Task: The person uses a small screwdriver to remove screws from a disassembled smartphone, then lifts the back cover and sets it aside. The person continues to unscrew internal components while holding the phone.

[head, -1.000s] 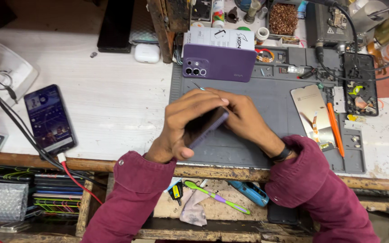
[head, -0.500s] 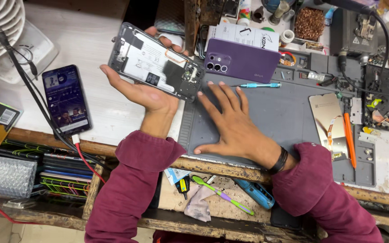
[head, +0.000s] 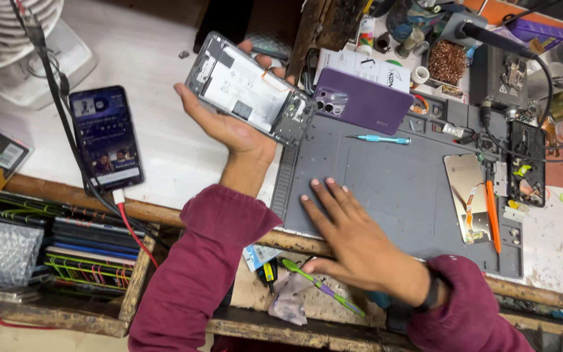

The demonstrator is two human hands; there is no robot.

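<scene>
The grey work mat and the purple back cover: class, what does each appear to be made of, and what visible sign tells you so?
Grey work mat: probably silicone or rubber, matte, with moulded ridges and small compartments along its edges.
Purple back cover: looks like smooth plastic or glass with a satin sheen; the view cannot settle which.

A scuffed white table with a worn wooden edge filled the view; a white fan stood at ten o'clock, evenly lit.

Since one second ago the two hands have separated: the left hand has lifted the opened grey phone body with exposed inner parts up over the white table, and the right hand now lies flat on the grey rubber work mat.
</scene>
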